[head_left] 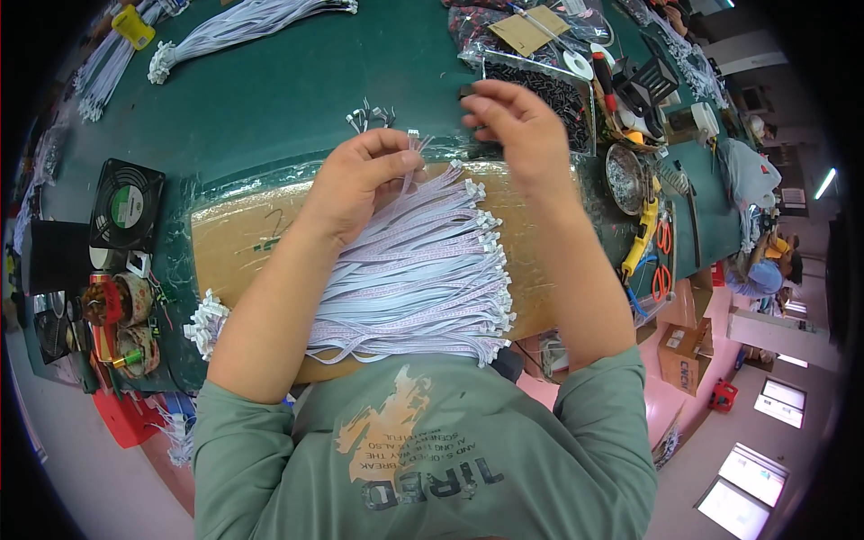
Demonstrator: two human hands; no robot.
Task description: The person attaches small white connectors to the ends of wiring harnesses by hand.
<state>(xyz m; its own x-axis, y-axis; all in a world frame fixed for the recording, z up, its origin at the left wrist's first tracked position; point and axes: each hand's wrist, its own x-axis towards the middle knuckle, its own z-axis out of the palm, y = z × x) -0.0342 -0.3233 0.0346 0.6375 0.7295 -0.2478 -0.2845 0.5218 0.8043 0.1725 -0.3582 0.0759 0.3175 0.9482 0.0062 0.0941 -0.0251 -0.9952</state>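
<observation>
- Flat cable, pale, with a white connector [413, 134] at its end: is standing up from the fingers of the left hand, above the upper edge of the cardboard.
- Left hand [364, 175]: is grasping that cable between thumb and fingers, the connector end showing.
- Right hand [531, 130]: is pinching a small black piece [466, 91] at its fingertips, well apart from the connector.
- Cable bundle [414, 279], white, many strands: is lying across the cardboard below the hands, connector ends fanning toward the right.
- Cardboard sheet [229, 243], clear-wrapped: is bearing the bundle, in front of the person.
- Loose wire ends [369, 117], dark and white: are lying just beyond the left hand.
- Tray of black pieces [544, 99]: is sitting behind the right hand.
- Metal dish [623, 178], yellow-handled tool [641, 238] and orange-handled scissors [664, 238]: are lying at the right.
- Fan [126, 207], black, square-framed: is standing at the left.
- Second cable bundle [252, 27]: is resting at the far side of the green table [270, 99].
</observation>
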